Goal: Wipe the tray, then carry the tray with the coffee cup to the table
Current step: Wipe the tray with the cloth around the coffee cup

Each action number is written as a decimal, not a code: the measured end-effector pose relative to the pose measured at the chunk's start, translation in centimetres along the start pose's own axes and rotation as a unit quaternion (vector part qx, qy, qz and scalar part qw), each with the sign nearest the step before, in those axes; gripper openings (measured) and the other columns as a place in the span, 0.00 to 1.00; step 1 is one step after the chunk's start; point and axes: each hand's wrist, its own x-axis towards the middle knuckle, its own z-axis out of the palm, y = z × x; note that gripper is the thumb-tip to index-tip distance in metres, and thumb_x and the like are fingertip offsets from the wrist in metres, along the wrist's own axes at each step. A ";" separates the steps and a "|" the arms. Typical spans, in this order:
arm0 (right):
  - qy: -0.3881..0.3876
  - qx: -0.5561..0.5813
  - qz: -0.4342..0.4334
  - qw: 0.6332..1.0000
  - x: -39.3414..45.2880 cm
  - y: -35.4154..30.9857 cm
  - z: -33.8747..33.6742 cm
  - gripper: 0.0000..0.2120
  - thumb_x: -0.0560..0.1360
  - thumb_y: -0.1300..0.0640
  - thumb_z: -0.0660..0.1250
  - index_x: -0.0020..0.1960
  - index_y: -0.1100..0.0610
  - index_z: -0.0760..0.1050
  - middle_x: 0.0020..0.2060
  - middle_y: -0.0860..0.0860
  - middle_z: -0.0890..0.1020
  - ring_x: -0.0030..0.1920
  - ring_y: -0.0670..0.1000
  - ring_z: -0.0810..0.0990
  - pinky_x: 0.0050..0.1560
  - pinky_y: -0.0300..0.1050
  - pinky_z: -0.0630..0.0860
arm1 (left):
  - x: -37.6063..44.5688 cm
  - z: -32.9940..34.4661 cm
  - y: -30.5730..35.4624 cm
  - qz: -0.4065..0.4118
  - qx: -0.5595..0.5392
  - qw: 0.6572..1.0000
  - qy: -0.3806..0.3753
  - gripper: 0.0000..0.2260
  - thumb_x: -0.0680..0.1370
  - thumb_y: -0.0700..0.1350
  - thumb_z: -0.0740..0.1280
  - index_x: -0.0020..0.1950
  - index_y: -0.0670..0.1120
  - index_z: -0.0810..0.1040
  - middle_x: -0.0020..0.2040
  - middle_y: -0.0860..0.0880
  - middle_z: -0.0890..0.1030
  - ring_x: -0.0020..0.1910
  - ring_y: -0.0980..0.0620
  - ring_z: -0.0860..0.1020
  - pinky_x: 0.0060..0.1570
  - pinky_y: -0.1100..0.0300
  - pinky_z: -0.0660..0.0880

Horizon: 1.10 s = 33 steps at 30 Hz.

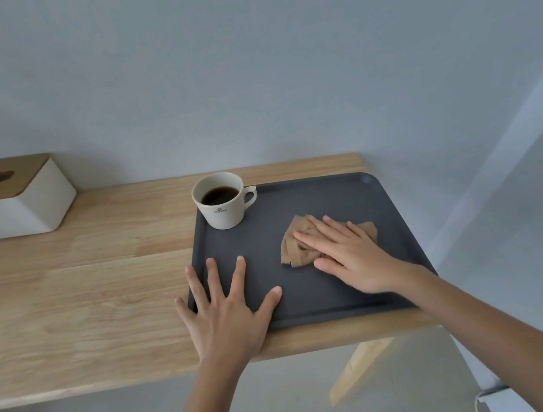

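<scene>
While the dark grey tray (312, 290) lies flat at the right end of a light wooden shelf (79, 300), both hands rest on it. The left hand (225, 312) is spread wide, palm down, fingers splayed over the tray's near left corner and gripping nothing; its little finger reaches past the rim onto the wood. The right hand (349, 257) lies flat with fingers extended and close together, pressing on a crumpled beige cloth (294, 247) in the middle-right part of the tray. It presses rather than clutches the cloth. Much of the cloth is hidden under the palm, so its full shape cannot be told.

A white coffee cup (219, 200) stands upright in the tray's far left corner, holding dark coffee, handle turned right. It stands well apart from both hands. A small dark print on its side is too small to read.

Farther left on the shelf, against the pale wall, sits a white tissue box with a wooden slotted lid (10, 198), cut off by the left edge. Below the shelf a pale wooden brace (360, 370) slants down. At the lower right, a white object with a cable is cut off and cannot be identified.
</scene>
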 end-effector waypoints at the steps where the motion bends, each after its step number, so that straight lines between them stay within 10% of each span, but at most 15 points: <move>1: -0.006 0.004 -0.008 1.000 -1.6 -0.1 0.1 0.25 0.82 0.46 0.49 0.75 0.34 0.42 0.78 0.42 0.41 0.78 0.46 0.40 0.77 0.53 0.41 | 0.0 0.0 0.0 0.001 0.002 1.000 -0.001 0.39 0.67 0.77 0.37 0.76 0.64 0.45 0.80 0.48 0.47 0.77 0.41 0.37 0.70 0.38 0.49; 16: 0.072 -0.030 0.150 0.986 7.4 6.9 -2.5 0.26 0.83 0.50 0.47 0.78 0.44 0.43 0.79 0.53 0.48 0.79 0.57 0.43 0.75 0.66 0.44 | 0.5 -0.1 -0.2 0.021 0.005 0.999 -0.031 0.40 0.65 0.78 0.37 0.75 0.66 0.42 0.80 0.48 0.44 0.76 0.42 0.35 0.71 0.38 0.45; 33: 0.007 0.100 0.020 0.995 -6.2 -0.3 -0.6 0.23 0.84 0.52 0.49 0.77 0.40 0.49 0.79 0.44 0.48 0.78 0.46 0.43 0.78 0.48 0.41 | 0.4 -0.4 0.4 0.016 -0.006 1.000 -0.010 0.39 0.66 0.77 0.37 0.75 0.64 0.45 0.80 0.47 0.46 0.76 0.41 0.35 0.70 0.35 0.45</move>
